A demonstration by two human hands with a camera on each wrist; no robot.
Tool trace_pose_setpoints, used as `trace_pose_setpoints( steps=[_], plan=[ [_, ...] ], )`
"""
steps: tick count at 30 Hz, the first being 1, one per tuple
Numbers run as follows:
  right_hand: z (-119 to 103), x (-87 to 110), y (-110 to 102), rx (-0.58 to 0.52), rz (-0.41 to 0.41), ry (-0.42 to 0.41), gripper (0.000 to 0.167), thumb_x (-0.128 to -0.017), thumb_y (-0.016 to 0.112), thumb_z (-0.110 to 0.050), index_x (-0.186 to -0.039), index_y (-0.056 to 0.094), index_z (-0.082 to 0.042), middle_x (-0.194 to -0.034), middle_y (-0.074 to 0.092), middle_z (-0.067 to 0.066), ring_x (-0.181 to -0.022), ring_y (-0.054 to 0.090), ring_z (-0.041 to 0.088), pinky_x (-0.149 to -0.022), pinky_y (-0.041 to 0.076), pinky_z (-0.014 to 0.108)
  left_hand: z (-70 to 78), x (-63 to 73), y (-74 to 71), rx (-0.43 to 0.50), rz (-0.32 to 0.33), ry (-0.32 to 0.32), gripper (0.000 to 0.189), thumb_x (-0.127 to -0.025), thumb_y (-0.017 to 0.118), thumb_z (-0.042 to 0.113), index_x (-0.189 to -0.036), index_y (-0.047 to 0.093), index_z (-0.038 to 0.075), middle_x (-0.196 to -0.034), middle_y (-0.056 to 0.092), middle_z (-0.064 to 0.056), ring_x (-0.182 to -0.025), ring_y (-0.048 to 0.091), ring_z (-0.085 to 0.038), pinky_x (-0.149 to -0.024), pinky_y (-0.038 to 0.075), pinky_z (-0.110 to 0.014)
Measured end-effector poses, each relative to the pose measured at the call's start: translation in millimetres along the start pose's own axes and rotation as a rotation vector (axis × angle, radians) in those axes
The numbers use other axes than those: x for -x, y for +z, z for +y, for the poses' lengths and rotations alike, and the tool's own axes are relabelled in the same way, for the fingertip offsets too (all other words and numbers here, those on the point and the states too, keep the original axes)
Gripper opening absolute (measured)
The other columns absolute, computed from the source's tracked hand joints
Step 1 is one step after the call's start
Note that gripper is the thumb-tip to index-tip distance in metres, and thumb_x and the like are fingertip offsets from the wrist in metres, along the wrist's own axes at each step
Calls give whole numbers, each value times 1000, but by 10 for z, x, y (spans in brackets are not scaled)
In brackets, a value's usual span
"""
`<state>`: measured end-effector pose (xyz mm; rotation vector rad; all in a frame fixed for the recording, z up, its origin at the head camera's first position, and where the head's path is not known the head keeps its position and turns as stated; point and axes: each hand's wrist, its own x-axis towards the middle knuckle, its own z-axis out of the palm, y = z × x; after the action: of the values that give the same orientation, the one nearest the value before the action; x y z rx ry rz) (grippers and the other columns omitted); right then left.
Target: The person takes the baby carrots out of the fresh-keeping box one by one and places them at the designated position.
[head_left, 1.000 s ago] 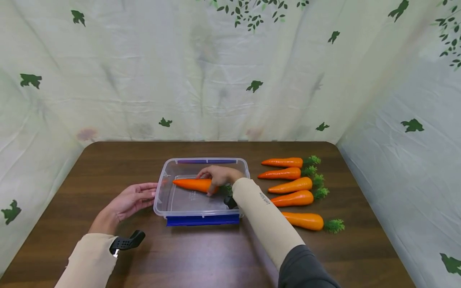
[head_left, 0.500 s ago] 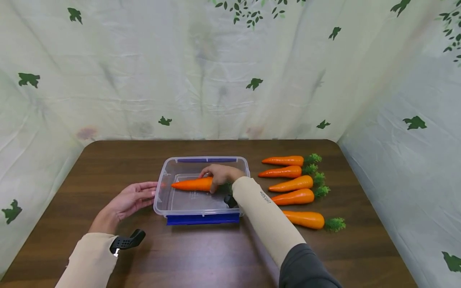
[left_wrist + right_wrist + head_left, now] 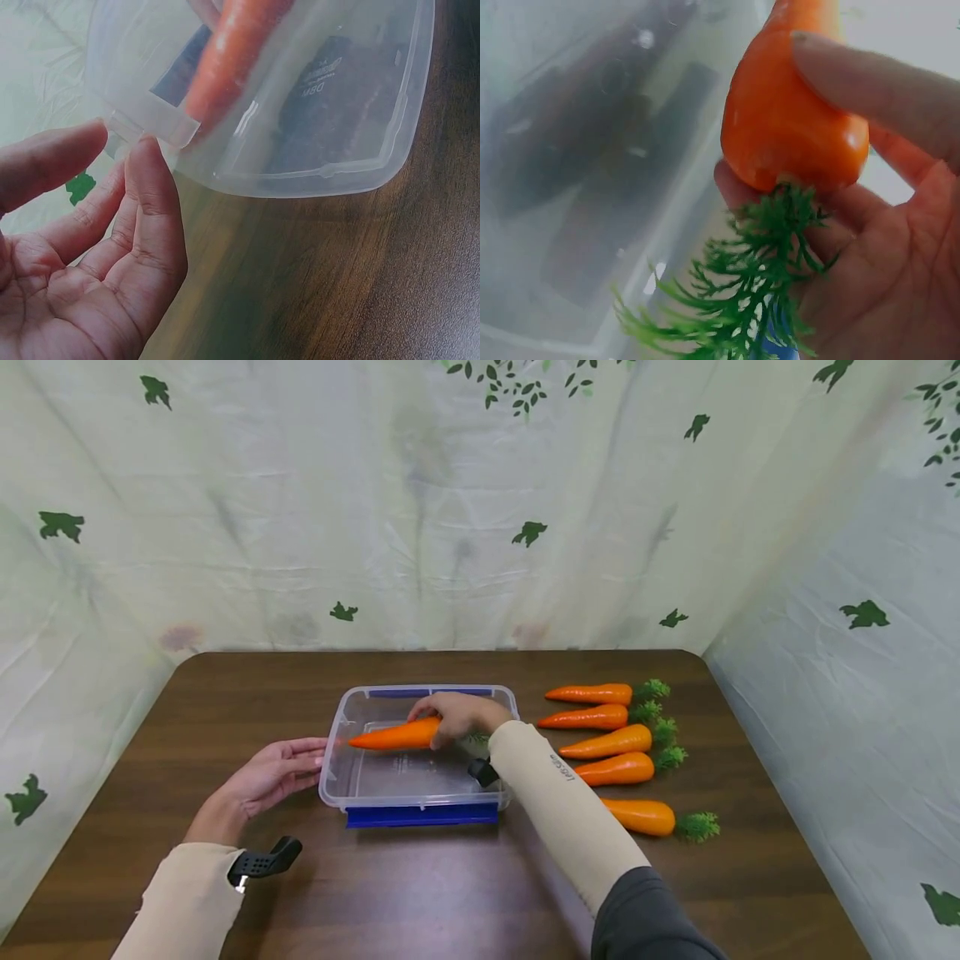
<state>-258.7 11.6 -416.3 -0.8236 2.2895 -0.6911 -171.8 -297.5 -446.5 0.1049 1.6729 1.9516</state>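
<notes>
My right hand grips an orange carrot by its thick end, within the clear plastic box. In the right wrist view, the thumb lies over the carrot and fingers curl beneath; its feathery green top hangs free. The carrot's tip points at the box's left wall. Against that wall rest the fingertips of my left hand, fingers mostly extended. Close up in the left wrist view, my left hand has thumb and forefinger tips apart beside the box's clear side tab.
Right of the box, several more carrots lie in a column on the brown wooden table, green tops to the right. A blue latch flap hangs from the box's front. A pale leaf-patterned curtain stands behind the table.
The right hand and its carrot have risen slightly, and the carrot's tip has shifted a little left. The left hand stays at the box's wall.
</notes>
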Motion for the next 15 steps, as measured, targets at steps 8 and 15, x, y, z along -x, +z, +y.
trace_pose_setpoints(
  steps=[8, 15],
  plan=[
    [-12, 279, -195, -59, -28, -73, 48, -84, 69, -5, -130, 57, -14, -124, 58, 7, -104, 54, 19, -85, 46, 27, 9, -10, -7, -14, 31, -15, 31, -97, 54, 3, -127, 54, 0, -112, 66, 2, -101, 65, -15, -88, 53, -27],
    [118, 619, -376, -178, 29, -139, 50, -85, 71, -7, -132, 56, -12, -119, 61, 4, -98, 56, 18, -84, 47, 27, -25, -19, -13, 17, -14, 17, 25, -97, 52, 0, -118, 61, 9, -112, 67, 1, -101, 65, -15, -88, 53, -28]
  ],
)
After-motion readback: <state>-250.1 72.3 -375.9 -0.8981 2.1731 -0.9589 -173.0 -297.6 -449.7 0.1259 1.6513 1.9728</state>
